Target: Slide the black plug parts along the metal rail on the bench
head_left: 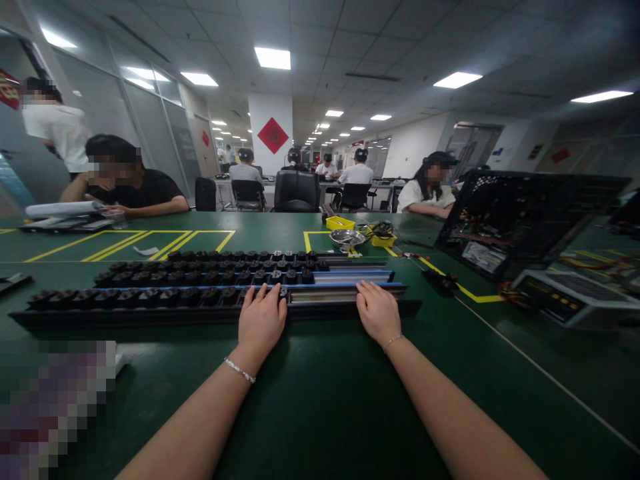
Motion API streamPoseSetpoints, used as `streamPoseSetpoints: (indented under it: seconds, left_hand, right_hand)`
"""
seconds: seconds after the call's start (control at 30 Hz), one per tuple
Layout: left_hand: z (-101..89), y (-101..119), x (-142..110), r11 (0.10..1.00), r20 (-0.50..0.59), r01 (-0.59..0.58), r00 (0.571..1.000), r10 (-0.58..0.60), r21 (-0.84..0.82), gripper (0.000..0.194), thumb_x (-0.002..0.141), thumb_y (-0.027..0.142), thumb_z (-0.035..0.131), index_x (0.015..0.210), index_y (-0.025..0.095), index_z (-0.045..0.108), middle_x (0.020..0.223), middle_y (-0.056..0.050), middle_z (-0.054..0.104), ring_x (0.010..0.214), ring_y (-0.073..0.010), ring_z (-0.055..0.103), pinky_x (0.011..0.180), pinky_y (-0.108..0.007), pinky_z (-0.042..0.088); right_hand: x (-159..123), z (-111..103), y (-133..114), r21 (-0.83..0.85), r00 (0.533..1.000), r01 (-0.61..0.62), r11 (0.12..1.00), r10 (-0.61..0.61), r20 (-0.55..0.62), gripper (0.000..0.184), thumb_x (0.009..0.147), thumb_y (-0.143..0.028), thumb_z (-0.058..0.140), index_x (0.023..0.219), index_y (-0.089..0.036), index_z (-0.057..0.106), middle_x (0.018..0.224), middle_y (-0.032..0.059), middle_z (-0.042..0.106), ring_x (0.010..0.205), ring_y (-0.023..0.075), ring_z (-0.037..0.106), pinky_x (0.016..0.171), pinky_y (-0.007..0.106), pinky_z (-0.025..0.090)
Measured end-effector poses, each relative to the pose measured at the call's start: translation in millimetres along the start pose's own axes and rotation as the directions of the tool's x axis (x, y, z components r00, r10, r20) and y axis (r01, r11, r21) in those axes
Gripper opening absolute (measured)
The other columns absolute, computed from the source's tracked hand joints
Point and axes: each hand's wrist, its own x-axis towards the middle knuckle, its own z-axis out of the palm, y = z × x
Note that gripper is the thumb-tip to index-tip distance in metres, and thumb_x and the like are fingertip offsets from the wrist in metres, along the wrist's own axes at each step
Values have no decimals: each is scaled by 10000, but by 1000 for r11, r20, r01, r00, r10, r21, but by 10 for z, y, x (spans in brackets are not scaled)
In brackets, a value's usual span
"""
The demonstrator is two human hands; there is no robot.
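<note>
Across the green table lies a long black rack (pixel 350 310) with several parallel channels. Rows of small round black parts (pixel 165 279) fill its left and middle stretches; to the right, bare metallic and blue rails (pixel 345 277) show. My left hand (pixel 263 321) rests on the rack's near side, fingers stretched out over the last of the black parts in the front row. Farther right, my right hand (pixel 379 311) lies with fingers extended on the rack's right part, by the bare rails. Neither hand appears to grip anything, though the undersides of the fingers are hidden.
At the right stand an open black computer case (pixel 515 220) and a power supply unit (pixel 575 298) with cables. Beyond the rack are a metal bowl (pixel 347 238) and yellow bins (pixel 340 223). A blurred-out flat object (pixel 55 407) lies near left. Co-workers sit across the table.
</note>
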Motion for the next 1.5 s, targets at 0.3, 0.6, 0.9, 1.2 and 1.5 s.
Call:
streamPoseSetpoints:
  seconds: [0.3, 0.6, 0.9, 1.2, 1.5]
  left_hand:
    - [8, 20, -27, 999, 55, -29, 998, 30, -17, 471, 905, 310, 317, 1270, 67, 488, 1050, -143, 686, 972, -214, 633, 949, -367, 419]
    - [-48, 33, -32, 999, 78, -17, 997, 19, -31, 481, 914, 352, 299, 1279, 94, 477, 897, -113, 710, 871, -223, 644, 862, -374, 449]
    - [38, 55, -67, 1000, 39, 15, 999, -15, 5, 535, 895, 421, 318, 1255, 69, 498, 1313, -175, 525, 1242, -287, 442, 1003, -432, 360]
    - [18, 43, -62, 1000, 92, 10, 996, -13, 26, 523, 903, 442, 293, 1223, 118, 549, 1324, -137, 526, 1242, -268, 446, 1004, -413, 362]
    - [11, 43, -63, 999, 89, -3, 996, -1, 38, 507, 899, 457, 301, 1227, 170, 560, 1329, -121, 523, 1231, -272, 455, 989, -420, 374]
  right_hand:
    - [1, 11, 3, -2, 1000, 5, 1000, -5, 1, 404, 904, -285, 332, 1183, -187, 607, 1253, 45, 584, 1210, 206, 473, 988, 383, 321]
    - [1, -7, -3, -4, 1000, 4, 1000, -4, 6, 407, 905, -288, 329, 1186, -187, 605, 1258, 43, 581, 1210, 204, 471, 983, 377, 329]
    - [0, -9, -4, 0, 1000, 7, 1000, -7, 4, 407, 899, -289, 335, 1180, -190, 613, 1247, 56, 588, 1203, 209, 478, 981, 384, 334]
    - [1, -4, -7, 16, 1000, 2, 1000, -2, 0, 407, 901, -289, 331, 1172, -186, 616, 1251, 51, 586, 1207, 206, 474, 989, 379, 325]
    - [1, -4, -11, 20, 1000, 4, 1000, -4, -5, 407, 899, -287, 334, 1171, -184, 618, 1248, 53, 587, 1204, 216, 477, 984, 390, 333]
